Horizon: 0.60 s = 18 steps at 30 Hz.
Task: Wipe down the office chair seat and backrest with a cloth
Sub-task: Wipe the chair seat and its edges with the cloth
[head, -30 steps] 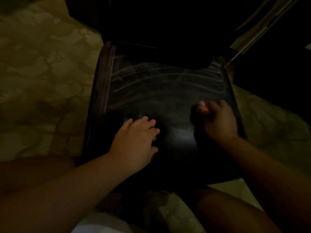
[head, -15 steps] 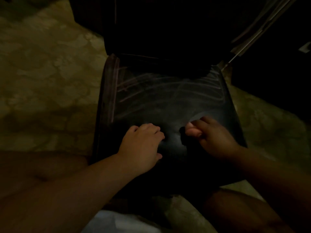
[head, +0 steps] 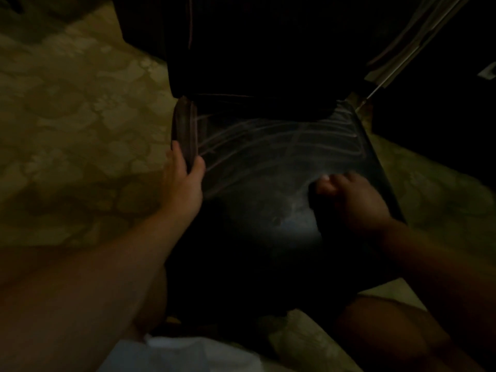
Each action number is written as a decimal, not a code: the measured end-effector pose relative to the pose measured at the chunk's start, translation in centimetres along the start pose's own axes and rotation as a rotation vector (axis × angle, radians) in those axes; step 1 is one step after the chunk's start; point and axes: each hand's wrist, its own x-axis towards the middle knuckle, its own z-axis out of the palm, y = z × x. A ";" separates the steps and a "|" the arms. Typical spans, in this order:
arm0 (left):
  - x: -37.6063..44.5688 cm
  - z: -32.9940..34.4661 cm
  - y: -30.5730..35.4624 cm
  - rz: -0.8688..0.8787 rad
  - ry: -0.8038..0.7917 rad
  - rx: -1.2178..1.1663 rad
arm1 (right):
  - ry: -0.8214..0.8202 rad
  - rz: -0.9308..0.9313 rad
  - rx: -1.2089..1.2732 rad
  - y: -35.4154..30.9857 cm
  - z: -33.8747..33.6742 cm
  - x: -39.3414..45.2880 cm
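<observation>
Patterned floor (head: 80, 124) surrounds dark seat (head: 268, 162); left hand (head: 182, 183) grips seat edge.

I can barely read the black chair backrest (head: 268, 49) — it melts into shadow and the top edge cuts it off. The dark cloth (head: 318, 208) under my right hand (head: 357, 202) is a black lump; I cannot tell its edges from the glossy black chair seat (head: 268, 157). The seat's front is lost in darkness. My left hand (head: 182, 183) is motion-blurred, its fingers partly hidden behind the seat's side edge.
</observation>
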 end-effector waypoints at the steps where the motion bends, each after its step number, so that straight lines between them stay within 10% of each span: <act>1: 0.1 0.4 -0.6 -0.004 0.025 -0.074 | 0.070 0.174 0.050 0.2 -0.1 1.6; 4: 0.9 0.3 -1.5 -0.048 0.030 -0.266 | 0.190 0.320 0.159 -4.0 0.2 4.3; 10: 4.1 -0.2 -6.6 -0.140 -0.180 -0.563 | -0.076 -0.299 0.271 -6.5 -0.9 -1.7; 15: 4.8 0.3 -7.1 -0.176 -0.211 -0.556 | 0.176 0.251 0.204 -5.6 0.4 5.0; 18: 4.2 0.2 -5.9 -0.124 -0.208 -0.546 | 0.158 0.070 0.257 -9.1 0.5 3.4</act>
